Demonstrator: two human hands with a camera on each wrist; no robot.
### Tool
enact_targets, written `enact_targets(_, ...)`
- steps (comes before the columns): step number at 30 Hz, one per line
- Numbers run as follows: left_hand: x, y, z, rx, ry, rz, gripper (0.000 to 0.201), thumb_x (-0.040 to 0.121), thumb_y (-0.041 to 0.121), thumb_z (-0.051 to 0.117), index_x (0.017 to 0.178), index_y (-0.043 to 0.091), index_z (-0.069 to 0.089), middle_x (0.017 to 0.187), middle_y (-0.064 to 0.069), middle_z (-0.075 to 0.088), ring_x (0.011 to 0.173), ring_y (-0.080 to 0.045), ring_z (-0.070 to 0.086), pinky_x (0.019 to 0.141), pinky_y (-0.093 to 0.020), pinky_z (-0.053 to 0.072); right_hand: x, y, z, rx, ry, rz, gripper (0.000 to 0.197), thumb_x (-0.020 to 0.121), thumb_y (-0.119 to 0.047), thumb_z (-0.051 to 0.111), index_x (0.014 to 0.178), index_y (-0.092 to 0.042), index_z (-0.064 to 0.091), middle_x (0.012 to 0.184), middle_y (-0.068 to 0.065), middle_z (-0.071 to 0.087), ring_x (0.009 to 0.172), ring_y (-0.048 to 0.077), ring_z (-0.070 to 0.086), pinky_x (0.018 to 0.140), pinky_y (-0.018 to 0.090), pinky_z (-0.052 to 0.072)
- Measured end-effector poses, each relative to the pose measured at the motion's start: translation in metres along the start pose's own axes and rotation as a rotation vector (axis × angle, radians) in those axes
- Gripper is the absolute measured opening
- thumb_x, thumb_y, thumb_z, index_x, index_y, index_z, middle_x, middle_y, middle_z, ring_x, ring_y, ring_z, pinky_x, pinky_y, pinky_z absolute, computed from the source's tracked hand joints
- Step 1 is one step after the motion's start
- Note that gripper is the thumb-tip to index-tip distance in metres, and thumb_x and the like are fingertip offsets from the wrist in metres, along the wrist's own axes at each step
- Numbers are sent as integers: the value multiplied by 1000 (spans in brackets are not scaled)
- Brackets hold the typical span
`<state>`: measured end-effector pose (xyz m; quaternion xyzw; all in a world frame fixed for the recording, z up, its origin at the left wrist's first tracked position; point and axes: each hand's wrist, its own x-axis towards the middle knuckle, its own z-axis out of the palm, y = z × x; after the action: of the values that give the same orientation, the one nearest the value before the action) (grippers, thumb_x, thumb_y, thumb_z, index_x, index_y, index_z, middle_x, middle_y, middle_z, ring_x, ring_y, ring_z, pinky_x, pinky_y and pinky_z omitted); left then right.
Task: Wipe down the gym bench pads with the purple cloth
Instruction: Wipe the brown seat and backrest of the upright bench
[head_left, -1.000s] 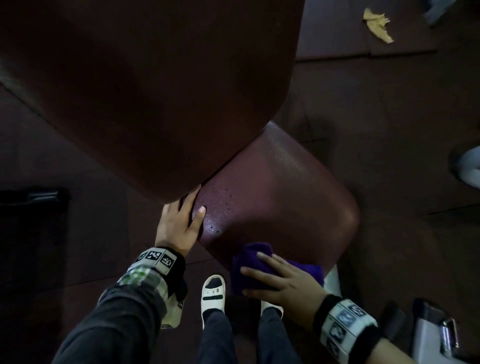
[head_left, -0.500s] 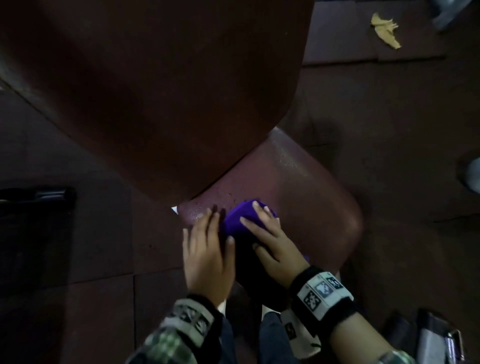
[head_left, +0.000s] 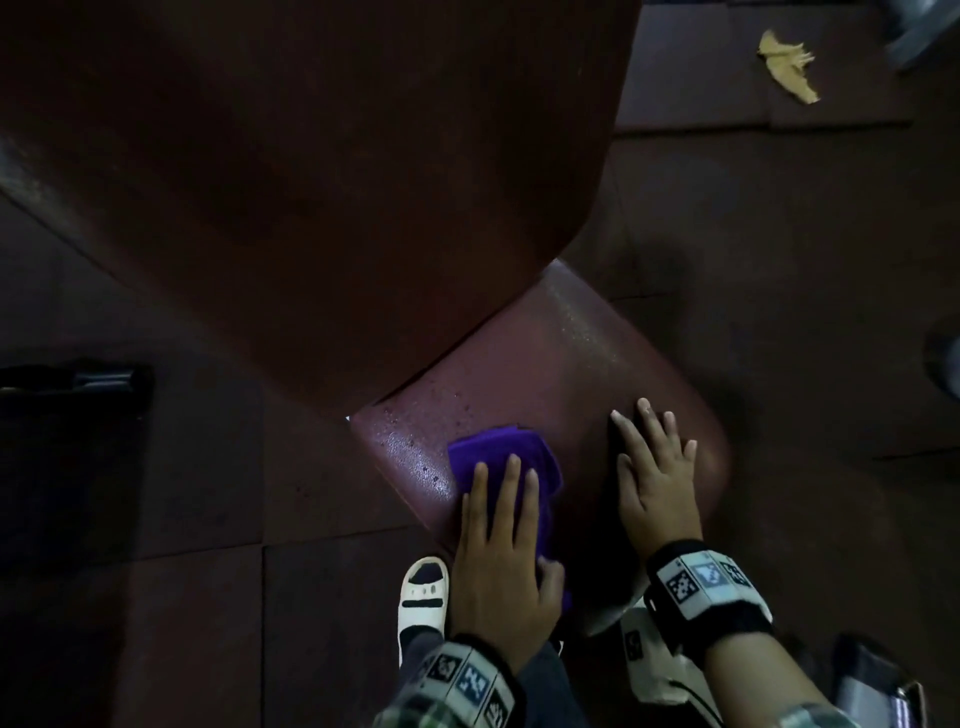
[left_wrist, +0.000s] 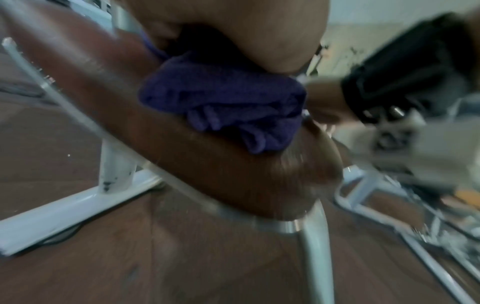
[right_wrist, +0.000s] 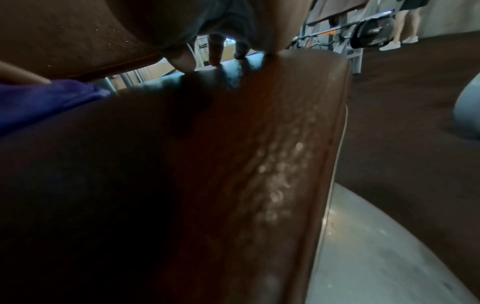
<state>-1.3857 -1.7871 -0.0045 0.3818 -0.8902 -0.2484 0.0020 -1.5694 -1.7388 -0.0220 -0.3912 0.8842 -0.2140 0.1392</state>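
- The purple cloth (head_left: 501, 462) has changed hands. A second ago the right hand (head_left: 655, 486) was pressing it; now the left hand (head_left: 501, 551) has it.
- The cloth lies bunched up on the near left part of the seat pad (head_left: 566, 364), and some of it hangs over the front edge.
- The left hand's fingers (head_left: 511, 483) lie straight and flat on top of the cloth and push it down. The thumb sits at the side of the cloth.
- The right hand now rests bare on the right part of the seat pad. Its fingers (head_left: 647, 431) are spread wide and hold nothing.
- The left hand was up by the gap under the big back pad (head_left: 311, 182) before. It has come down onto the seat.
- Little wet drops still shine on the seat pad, near the cloth and along the far right side.
- I think the seat is only partly wiped, and the left hand will do the rubbing next while the right hand keeps the person steady.
- A yellow scrap (head_left: 787, 62) lies far off on the floor (head_left: 779, 260).
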Motion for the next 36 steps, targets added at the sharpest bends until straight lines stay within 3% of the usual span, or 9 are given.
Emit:
enact_targets(4,11,-3,1,-2,59,41,69,90,51,47,150,21,31,160,0,19,147,-31,12,117,-43,18,1,0,2,14,38,15,52,87,-34,26,136,-28,44,149,-7,27,141,18,14,113,46,2)
enact_targets(7,57,-9,-9,17,115,45,63,90,47,47,148,25,36,158,0,25,145,-31,21,115,-46,27,0,1,3,23,41,8,51,88,-34,27,135,-28,46,149,-8,27,141,19,15,112,47,4)
enact_targets(13,102,-64,-42,47,247,-197,58,91,42,40,146,20,40,142,-4,48,113,-40,50,101,-45,40,-1,6,3,47,33,-2,49,88,-34,29,135,-30,44,149,-12,24,141,11,9,114,45,2)
enact_targets(15,88,-75,-41,25,268,-235,58,93,42,38,147,20,36,142,-5,47,118,-42,46,102,-47,40,-1,6,4,52,33,-9,49,89,-34,29,136,-30,44,149,-11,24,140,9,8,113,46,2)
enact_targets(19,41,-73,-20,-105,326,-396,62,95,42,33,150,14,26,157,-11,24,145,-39,13,115,-50,23,-1,6,4,54,34,-10,49,89,-33,30,136,-30,44,149,-10,24,141,8,6,113,45,1)
enact_targets(21,20,-58,-7,-112,349,-350,62,95,38,36,149,9,28,159,-12,17,145,-42,9,115,-48,18,-1,6,4,57,34,-6,49,89,-33,29,136,-30,43,150,-10,24,141,8,6,114,44,0)
enact_targets(28,58,-30,-13,-3,236,-51,61,90,36,47,147,18,39,158,-3,25,145,-37,17,108,-41,33,-1,8,4,52,32,-5,49,89,-33,30,137,-31,41,150,-11,23,141,10,7,113,46,2)
enact_targets(33,105,-61,-42,13,264,-230,58,90,39,42,144,20,43,139,-5,52,113,-43,52,99,-46,43,-1,9,4,55,33,-13,47,89,-33,30,136,-37,36,149,-11,24,141,9,7,112,47,3)
enact_targets(36,92,-70,-38,-21,278,-287,58,91,41,37,144,17,40,140,-9,50,120,-47,47,102,-50,40,-1,7,4,62,27,-17,49,89,-34,30,137,-35,39,149,-11,23,141,9,6,112,46,2)
